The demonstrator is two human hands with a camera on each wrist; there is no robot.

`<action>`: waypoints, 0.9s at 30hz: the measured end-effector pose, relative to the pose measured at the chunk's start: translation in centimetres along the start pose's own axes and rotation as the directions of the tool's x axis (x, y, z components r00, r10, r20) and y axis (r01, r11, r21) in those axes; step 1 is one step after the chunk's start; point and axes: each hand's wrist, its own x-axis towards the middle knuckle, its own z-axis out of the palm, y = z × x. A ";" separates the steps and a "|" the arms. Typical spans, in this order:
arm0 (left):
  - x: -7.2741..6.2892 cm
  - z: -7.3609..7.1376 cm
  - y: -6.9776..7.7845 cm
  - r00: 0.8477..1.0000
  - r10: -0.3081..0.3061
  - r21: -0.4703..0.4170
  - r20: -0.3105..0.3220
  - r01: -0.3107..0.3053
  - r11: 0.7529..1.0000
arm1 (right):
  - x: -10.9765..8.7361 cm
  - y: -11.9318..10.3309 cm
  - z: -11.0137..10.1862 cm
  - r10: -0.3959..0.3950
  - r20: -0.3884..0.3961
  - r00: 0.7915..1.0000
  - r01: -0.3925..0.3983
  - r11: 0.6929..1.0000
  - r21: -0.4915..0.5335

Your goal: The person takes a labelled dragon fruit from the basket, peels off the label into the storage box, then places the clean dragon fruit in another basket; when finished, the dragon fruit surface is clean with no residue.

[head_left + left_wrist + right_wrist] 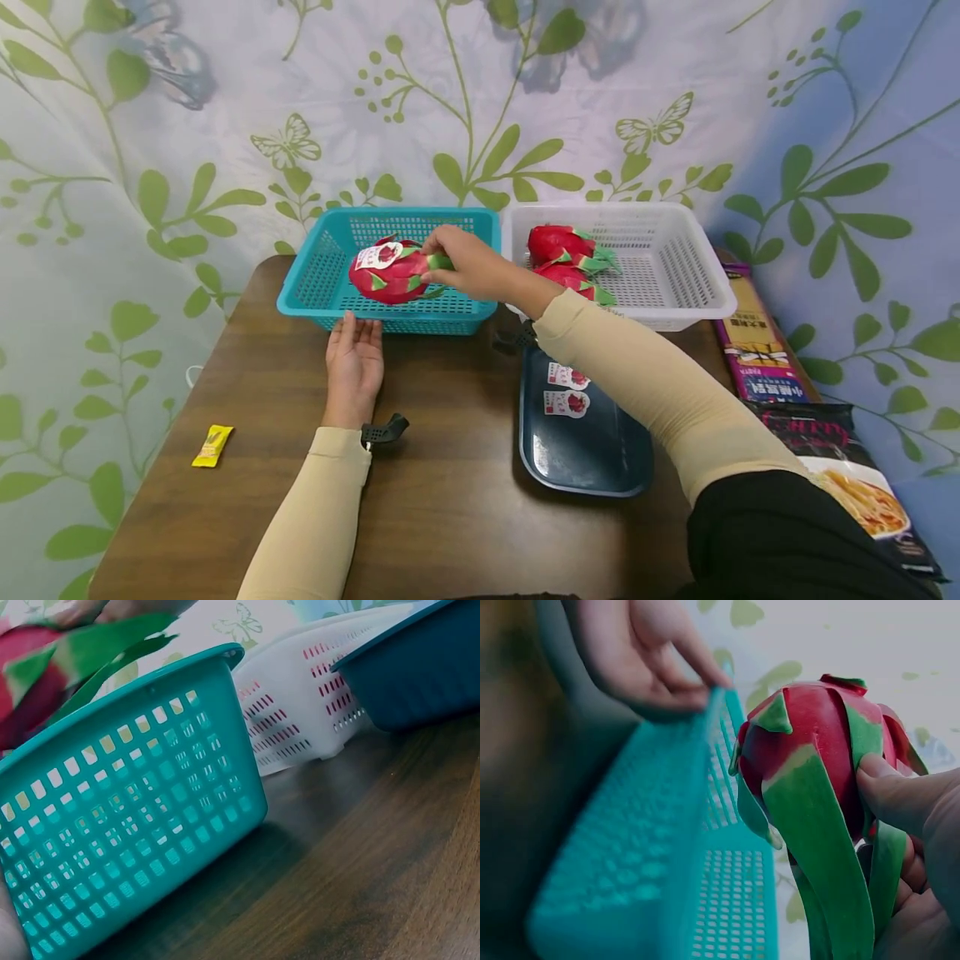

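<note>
My right hand (468, 262) holds a red dragon fruit (390, 287) by its green leafy end, over the teal basket (315, 310). A white label (377, 255) with a fruit picture lies on the fruit's upper side. In the right wrist view, my thumb presses the dragon fruit (810, 742) beside its long green leaves. My left hand (355, 367), palm up, holds the near rim of the teal basket between thumb and fingers. Inside the white basket (693, 283), beside the teal one, lie two more dragon fruits (557, 243), partly covered by my right arm.
A dark blue tray (585, 458) with two labels (566, 404) lies under my right forearm. Along the table's right edge are a pasta pack (757, 342) and a black food bag (847, 483). A small yellow packet (213, 446) sits at the left. A patterned cloth hangs behind the baskets.
</note>
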 end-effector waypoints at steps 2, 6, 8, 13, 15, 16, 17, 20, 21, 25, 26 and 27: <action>0.1 -0.2 0.2 1.000 0.007 -0.009 -0.013 -0.007 1.000 | -1.3 -0.3 0.4 -0.028 -0.004 1.000 0.028 0.999 0.030; 0.2 -0.4 0.3 0.999 0.020 0.015 -0.032 -0.020 1.000 | -3.5 -1.0 0.7 -0.076 0.008 0.997 0.075 0.996 0.054; 0.1 -0.3 0.3 0.999 0.022 0.033 -0.034 -0.021 0.999 | -4.5 -1.5 0.6 -0.092 0.025 0.995 0.090 0.994 0.057; 0.0 -0.2 0.5 0.999 0.004 0.111 -0.044 0.001 0.994 | -6.6 -2.4 0.9 -0.120 0.053 0.991 0.114 0.989 0.094; 0.0 -0.1 0.5 0.999 -0.003 0.141 -0.051 0.010 0.990 | -7.3 -2.6 1.4 -0.113 0.059 0.992 0.106 0.988 0.110; 0.0 -0.1 0.5 0.998 -0.002 0.150 -0.056 0.010 0.989 | -7.7 -2.6 1.7 -0.106 0.064 0.992 0.098 0.988 0.118; 0.0 -0.1 0.5 0.998 0.001 0.155 -0.058 0.008 0.988 | -8.0 -2.6 2.0 -0.096 0.071 0.993 0.087 0.989 0.120; 0.1 -0.1 0.4 0.998 0.016 0.134 -0.060 -0.008 0.991 | -8.8 -2.4 3.0 -0.064 0.100 0.993 0.053 0.992 0.117; 0.1 -0.1 0.4 0.998 0.020 0.121 -0.057 -0.013 0.993 | -9.0 -2.3 3.2 -0.053 0.110 0.993 0.041 0.993 0.112; 0.2 -0.1 0.2 1.000 0.009 0.044 -0.019 -0.008 0.999 | -9.9 -1.7 4.2 -0.001 0.156 0.988 -0.013 0.996 0.087; 0.2 -0.1 0.1 1.000 0.004 0.032 -0.010 -0.004 0.999 | -10.1 -1.6 4.4 0.008 0.168 0.986 -0.021 0.997 0.076; 0.2 -0.1 0.1 1.000 0.000 0.021 0.002 0.000 1.000 | -10.3 -1.4 4.5 0.014 0.179 0.984 -0.026 0.997 0.066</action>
